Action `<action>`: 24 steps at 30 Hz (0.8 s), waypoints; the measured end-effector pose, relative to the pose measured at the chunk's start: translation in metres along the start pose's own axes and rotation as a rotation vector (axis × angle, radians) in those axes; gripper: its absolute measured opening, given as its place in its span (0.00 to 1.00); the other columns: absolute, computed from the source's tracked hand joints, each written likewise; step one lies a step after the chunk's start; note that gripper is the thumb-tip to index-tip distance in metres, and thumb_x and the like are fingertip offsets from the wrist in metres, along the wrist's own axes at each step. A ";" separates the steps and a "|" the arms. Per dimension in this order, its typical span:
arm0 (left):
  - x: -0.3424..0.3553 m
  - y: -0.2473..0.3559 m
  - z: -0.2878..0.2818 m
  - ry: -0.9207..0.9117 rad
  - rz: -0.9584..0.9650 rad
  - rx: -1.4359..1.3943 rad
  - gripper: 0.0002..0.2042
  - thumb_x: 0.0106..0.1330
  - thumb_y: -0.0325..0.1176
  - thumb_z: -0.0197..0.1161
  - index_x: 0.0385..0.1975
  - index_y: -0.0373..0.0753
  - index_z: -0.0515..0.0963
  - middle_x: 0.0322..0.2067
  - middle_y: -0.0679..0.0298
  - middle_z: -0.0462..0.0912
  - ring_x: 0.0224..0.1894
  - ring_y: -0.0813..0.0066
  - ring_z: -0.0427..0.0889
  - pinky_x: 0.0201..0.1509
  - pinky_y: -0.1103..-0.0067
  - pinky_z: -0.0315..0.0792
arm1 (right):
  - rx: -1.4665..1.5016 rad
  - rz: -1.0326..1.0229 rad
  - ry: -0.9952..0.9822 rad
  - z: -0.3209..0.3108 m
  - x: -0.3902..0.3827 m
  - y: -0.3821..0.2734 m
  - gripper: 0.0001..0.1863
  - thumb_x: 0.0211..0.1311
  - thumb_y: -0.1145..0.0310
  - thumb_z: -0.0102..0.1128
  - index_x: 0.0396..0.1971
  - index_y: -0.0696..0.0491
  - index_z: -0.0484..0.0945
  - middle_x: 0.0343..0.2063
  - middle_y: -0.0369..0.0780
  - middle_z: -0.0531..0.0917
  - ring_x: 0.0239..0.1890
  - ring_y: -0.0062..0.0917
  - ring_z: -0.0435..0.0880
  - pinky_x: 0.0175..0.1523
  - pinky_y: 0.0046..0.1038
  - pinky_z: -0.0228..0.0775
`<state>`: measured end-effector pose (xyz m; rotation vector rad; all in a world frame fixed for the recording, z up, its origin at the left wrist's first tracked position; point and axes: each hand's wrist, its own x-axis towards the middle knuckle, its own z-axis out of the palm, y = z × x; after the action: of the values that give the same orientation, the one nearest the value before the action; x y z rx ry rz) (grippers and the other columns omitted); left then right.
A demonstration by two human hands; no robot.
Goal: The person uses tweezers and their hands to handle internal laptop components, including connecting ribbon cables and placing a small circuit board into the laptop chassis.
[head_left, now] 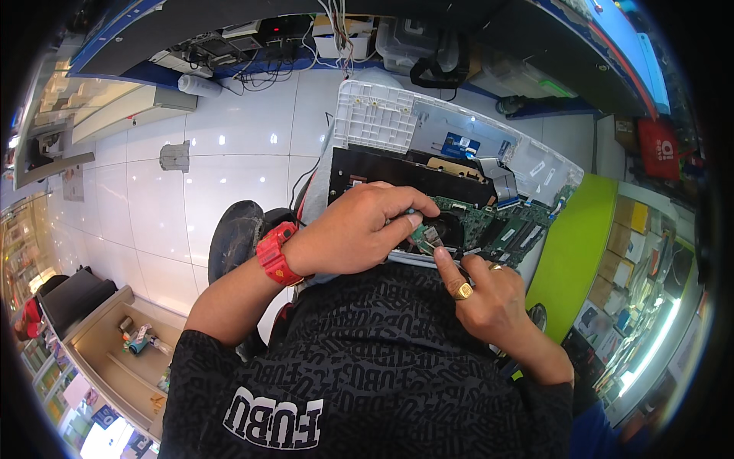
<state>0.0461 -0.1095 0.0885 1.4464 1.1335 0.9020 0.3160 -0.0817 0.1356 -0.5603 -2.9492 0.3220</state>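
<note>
Between thumb and fingers, my left hand [359, 233] pinches a small green circuit board [425, 241] with a metal connector. My right hand [489, 298] is closed at the board's lower edge, its index finger along it and the other fingers bent; its thumb is hidden. Beneath both hands lies an opened white laptop case [547, 172]. In it are a black flat part [375, 166], a larger green mainboard [512, 236] and a dark round fan [451, 226], partly covered by my hands. A blue board [462, 144] sits farther back.
A black rounded seat or armrest [233, 237] is at my left. To the right, a lime-green panel [573, 256] borders a lit glass display case [638, 306]. Cables and a clear plastic bin [417, 46] lie beyond the laptop. An open wooden drawer [126, 359] stands lower left.
</note>
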 end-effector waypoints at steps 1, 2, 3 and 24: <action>0.000 0.000 -0.001 -0.010 -0.020 -0.017 0.12 0.75 0.26 0.58 0.54 0.34 0.83 0.29 0.61 0.83 0.31 0.74 0.80 0.39 0.74 0.74 | -0.011 -0.005 0.000 0.000 0.000 0.000 0.32 0.56 0.71 0.64 0.66 0.54 0.80 0.26 0.34 0.70 0.18 0.19 0.70 0.21 0.25 0.61; 0.001 0.001 -0.002 -0.022 -0.039 -0.034 0.12 0.75 0.26 0.58 0.54 0.34 0.83 0.29 0.62 0.83 0.31 0.77 0.79 0.38 0.76 0.73 | -0.020 -0.007 0.003 0.000 0.001 0.000 0.32 0.56 0.71 0.64 0.66 0.54 0.80 0.26 0.34 0.70 0.18 0.19 0.70 0.21 0.25 0.61; 0.001 0.002 -0.003 -0.034 -0.058 -0.051 0.12 0.75 0.26 0.58 0.54 0.34 0.83 0.29 0.63 0.83 0.30 0.79 0.79 0.37 0.77 0.73 | -0.029 -0.009 0.006 0.000 0.001 0.000 0.32 0.56 0.71 0.64 0.66 0.54 0.80 0.26 0.33 0.69 0.18 0.19 0.70 0.21 0.25 0.61; 0.006 0.011 -0.013 -0.132 -0.367 -0.347 0.12 0.79 0.27 0.57 0.56 0.34 0.81 0.39 0.68 0.87 0.39 0.86 0.83 0.44 0.84 0.79 | -0.054 0.015 -0.019 -0.002 0.003 -0.007 0.32 0.58 0.72 0.62 0.66 0.56 0.80 0.24 0.32 0.67 0.16 0.16 0.68 0.20 0.24 0.61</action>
<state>0.0376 -0.1006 0.1010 0.9608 1.0399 0.6909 0.3107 -0.0865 0.1396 -0.5899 -2.9812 0.2518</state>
